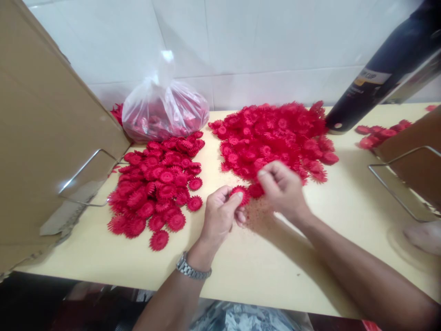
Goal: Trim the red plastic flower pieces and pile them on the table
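Head view: left hand (220,211) pinches one red rosette (243,195); right hand (284,188) curled, contents unclear; one tied bag (165,110) beyond.

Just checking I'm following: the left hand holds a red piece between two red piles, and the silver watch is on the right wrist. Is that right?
Not quite: the head view shows the silver watch on the left wrist. The left hand does hold a red piece.
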Available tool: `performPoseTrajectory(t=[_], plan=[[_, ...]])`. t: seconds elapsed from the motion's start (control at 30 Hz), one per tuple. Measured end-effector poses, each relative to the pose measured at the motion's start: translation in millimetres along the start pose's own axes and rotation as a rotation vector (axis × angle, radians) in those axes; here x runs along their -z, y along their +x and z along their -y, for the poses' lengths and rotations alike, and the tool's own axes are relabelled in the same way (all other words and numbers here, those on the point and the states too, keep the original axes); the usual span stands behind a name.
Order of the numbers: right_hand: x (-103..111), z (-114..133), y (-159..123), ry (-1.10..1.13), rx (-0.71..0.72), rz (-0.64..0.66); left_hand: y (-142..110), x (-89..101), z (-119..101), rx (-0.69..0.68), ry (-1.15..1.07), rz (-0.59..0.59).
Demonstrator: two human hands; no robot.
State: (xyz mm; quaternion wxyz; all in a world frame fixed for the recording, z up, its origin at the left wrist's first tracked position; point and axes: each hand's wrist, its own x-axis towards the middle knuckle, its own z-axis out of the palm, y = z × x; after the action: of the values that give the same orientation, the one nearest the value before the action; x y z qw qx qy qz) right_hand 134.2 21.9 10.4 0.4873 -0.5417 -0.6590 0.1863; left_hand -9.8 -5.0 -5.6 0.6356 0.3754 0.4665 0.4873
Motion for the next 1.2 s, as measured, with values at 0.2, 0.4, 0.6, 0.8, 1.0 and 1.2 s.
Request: performPoseTrajectory(t=[0.2, 0.4, 0.6, 0.8, 1.0, 1.2], plan=[[30.0, -39.6, 29.6, -0.523, 0.175, -0.192, -1.5, -1.6, 1.0, 0.006, -0.002, -0.010], [29.0, -31.1, 23.1, -0.523, 0.378, -0.155, -3.2, -2.5, -4.2, -0.027, -0.004, -0.097], [10.7, 7.4, 1.9, -0.043, 0.356, 0.195, -2.9, -1.4, -3.3, -0.067, -0.017, -0.130], [-1.0, 9.6, -7.9, 0.194, 0.222, 0.466, -0.8, 1.6, 2.5, -0.095, 0.069, -0.157], [1.1, 11.5, -6.6, 0.218, -0.008, 0.510, -2.8, 3.4, 5.6, -0.159, 0.140, -0.089], [4.0, 8.6, -3.4, 0.444, -0.213, 0.492, -5.0, 3.6, 1.9, -0.168, 0.162, 0.122]])
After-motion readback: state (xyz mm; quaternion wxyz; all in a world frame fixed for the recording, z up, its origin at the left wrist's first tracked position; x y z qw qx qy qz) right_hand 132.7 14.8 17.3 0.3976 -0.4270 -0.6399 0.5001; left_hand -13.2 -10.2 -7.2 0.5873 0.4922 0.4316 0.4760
